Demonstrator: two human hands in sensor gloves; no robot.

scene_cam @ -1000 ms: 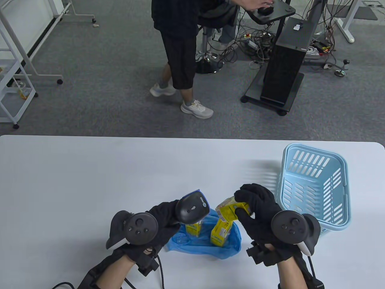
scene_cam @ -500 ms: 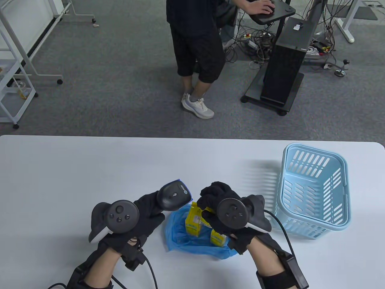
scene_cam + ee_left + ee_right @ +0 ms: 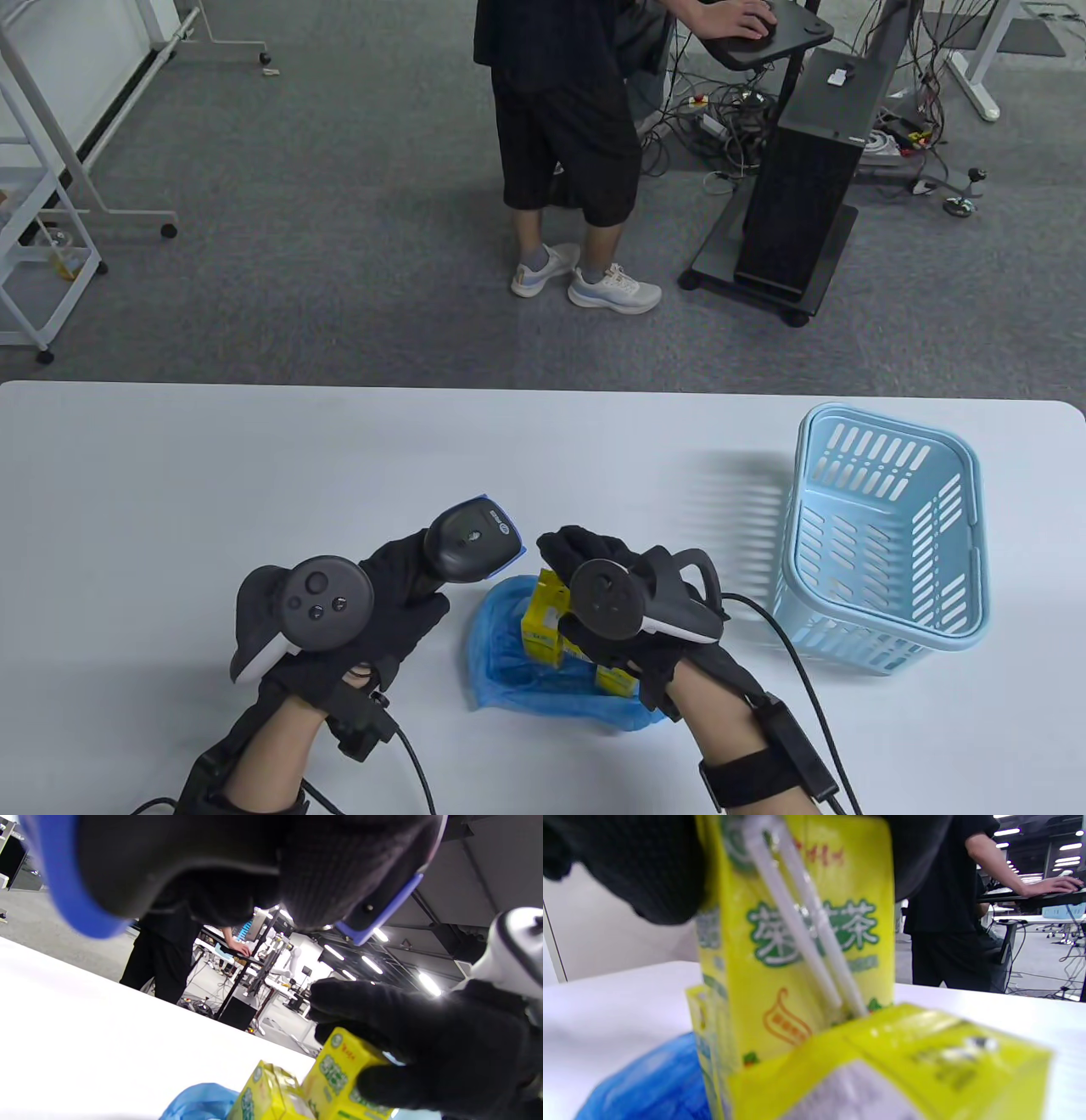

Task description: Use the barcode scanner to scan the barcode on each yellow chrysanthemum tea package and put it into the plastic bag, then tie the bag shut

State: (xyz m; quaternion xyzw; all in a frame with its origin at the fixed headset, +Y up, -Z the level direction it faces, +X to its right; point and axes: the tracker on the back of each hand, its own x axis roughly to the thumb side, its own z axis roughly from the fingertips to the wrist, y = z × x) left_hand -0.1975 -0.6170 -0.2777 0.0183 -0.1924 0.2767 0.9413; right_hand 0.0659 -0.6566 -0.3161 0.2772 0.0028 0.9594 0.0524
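Table view, item by item. Right hand [image 3: 624, 628]: fingers curled round a yellow tea carton [image 3: 801, 942], held upright over the open blue plastic bag [image 3: 509, 679], which lies near the front edge of the table [image 3: 170, 475], about midway along it. The right wrist view shows the held carton's straw side, with a second carton [image 3: 891, 1065] just in front of it in the bag. A third carton [image 3: 547, 620] stands in the bag's mouth.

Left hand [image 3: 386, 594]: fingers wrapped round the handle of the barcode scanner [image 3: 471, 543], raised just left of the bag, head pointing away from the person.

Step in hand, as judged: placing a carton into the bag. Next move calls for lowering it between the cartons already inside, then letting go; the crowded bag mouth and its slack rim may snag it.

Other things: pale blue basket [image 3: 882, 535] towards the table's right edge, no cartons visible in it. Beyond the far edge a person [image 3: 564, 110] stands at a desk. Nothing lies between hands and bag.
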